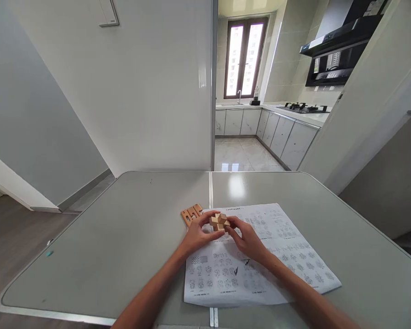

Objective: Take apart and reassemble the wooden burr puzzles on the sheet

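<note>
A small wooden burr puzzle [219,221] of pale interlocking blocks is held up between my two hands, over the printed sheet. My left hand [199,234] grips its left side, thumb below and fingers above. From the right, the fingertips and thumb of my right hand [245,236] pinch the other side. Beneath lies a white instruction sheet [222,292] covered in small line diagrams, with a pen tick on it. Just beyond my left hand is a flat brown wooden piece with slots [191,214], partly hidden by the hand and the paper.
The grey folding table [123,246] has a metal seam down its middle and a pale raised rim. A small teal bit [50,253] lies near its left edge. Past the far edge stand a white wall panel [157,91] and a kitchen doorway with cabinets [234,121].
</note>
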Action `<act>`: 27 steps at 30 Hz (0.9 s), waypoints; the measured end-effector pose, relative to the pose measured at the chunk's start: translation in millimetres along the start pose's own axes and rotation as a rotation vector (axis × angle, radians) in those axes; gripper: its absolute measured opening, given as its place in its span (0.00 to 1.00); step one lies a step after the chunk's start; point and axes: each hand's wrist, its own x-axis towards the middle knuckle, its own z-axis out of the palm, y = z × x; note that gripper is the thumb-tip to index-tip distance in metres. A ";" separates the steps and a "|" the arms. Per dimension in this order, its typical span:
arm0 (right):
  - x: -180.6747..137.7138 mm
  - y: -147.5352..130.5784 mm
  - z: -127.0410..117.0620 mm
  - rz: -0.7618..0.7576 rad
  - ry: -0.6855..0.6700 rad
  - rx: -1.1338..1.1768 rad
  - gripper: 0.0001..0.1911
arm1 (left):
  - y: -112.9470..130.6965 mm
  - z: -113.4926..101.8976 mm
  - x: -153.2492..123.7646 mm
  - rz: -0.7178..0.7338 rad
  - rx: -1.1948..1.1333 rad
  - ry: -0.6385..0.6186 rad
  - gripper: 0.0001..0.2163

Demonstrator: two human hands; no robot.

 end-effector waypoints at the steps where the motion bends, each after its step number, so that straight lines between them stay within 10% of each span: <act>1: -0.1 0.4 0.4 0.000 0.002 0.000 0.10 | 0.3 -0.1 0.0 0.009 0.037 0.013 0.28; 27: -0.9 -1.6 -2.0 -0.010 -0.011 0.003 0.09 | 5.9 1.8 -2.1 0.095 0.140 0.041 0.26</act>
